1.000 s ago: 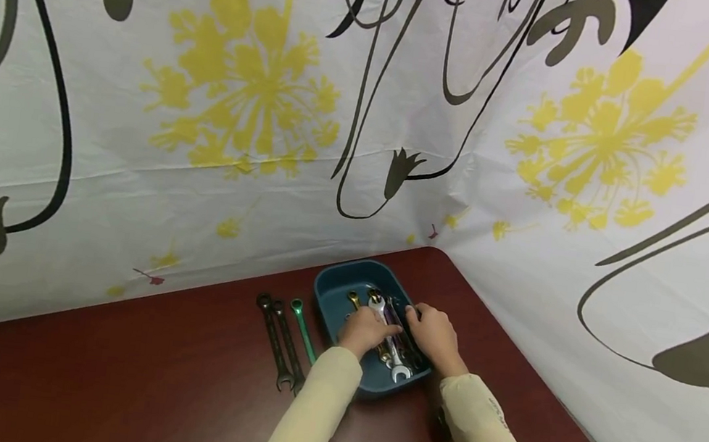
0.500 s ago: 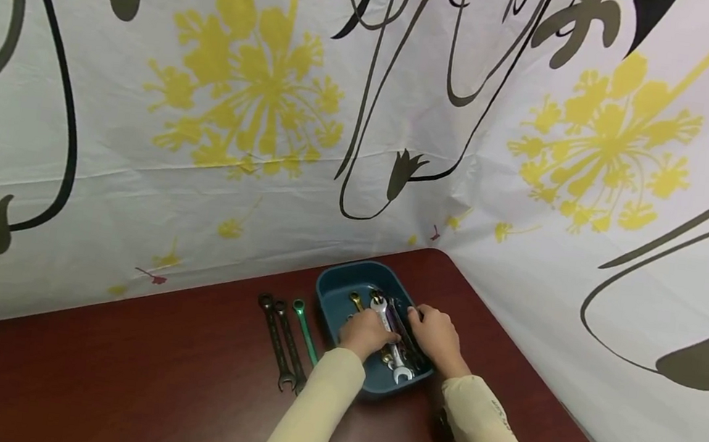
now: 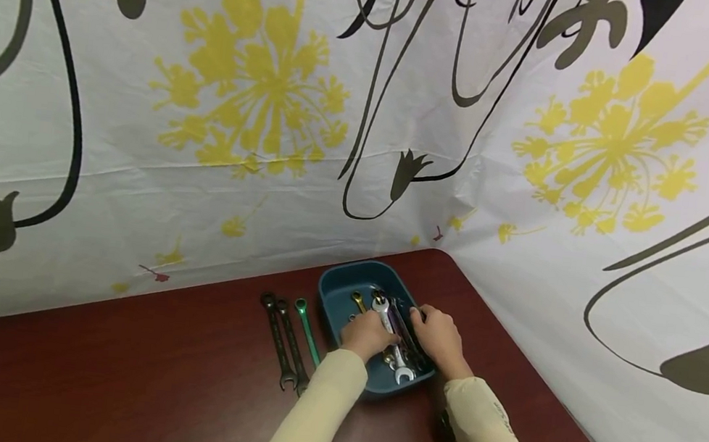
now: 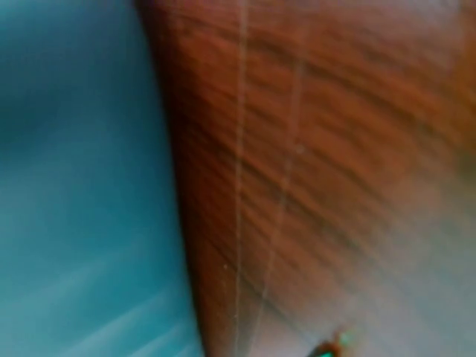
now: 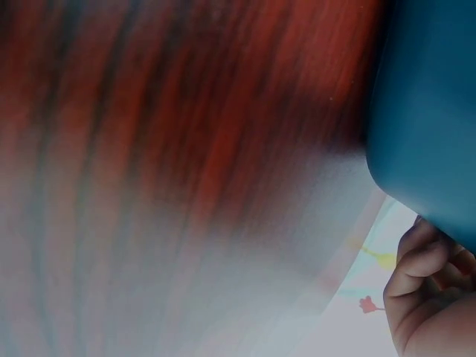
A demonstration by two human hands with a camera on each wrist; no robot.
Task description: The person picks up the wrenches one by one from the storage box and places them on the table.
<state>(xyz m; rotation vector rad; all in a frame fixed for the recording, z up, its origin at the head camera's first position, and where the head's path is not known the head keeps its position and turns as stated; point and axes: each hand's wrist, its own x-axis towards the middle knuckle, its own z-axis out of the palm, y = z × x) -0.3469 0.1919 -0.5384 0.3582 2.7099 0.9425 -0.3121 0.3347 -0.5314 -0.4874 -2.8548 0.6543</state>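
Observation:
A blue tray (image 3: 349,268) holds several wrenches. Lying lengthwise on the pile, the silver combination wrench (image 3: 404,374) has its open end toward me. My left hand (image 3: 366,335) reaches in from the left and grips this wrench around its middle, thumb across the shaft; the other fingertips are hidden. On the right wall, my right hand (image 3: 440,336) holds the tray's rim, and its curled fingers (image 5: 424,268) show at the tray's edge in the right wrist view. A gold wrench (image 3: 359,299) and dark wrenches (image 3: 415,348) lie beside the silver one. The left wrist view shows no hand.
Left of the tray, two dark wrenches (image 3: 278,340) and a green wrench (image 3: 308,329) lie side by side on the reddish-brown table (image 3: 145,387). A patterned white sheet (image 3: 101,199) hangs behind the table and along its right side. A small dark object (image 3: 446,425) lies near my right sleeve.
The view shifts slightly. My left thumb has lowered a little over the silver wrench's shaft. My right hand stays on the tray's rim, and the tray has not moved on the table.

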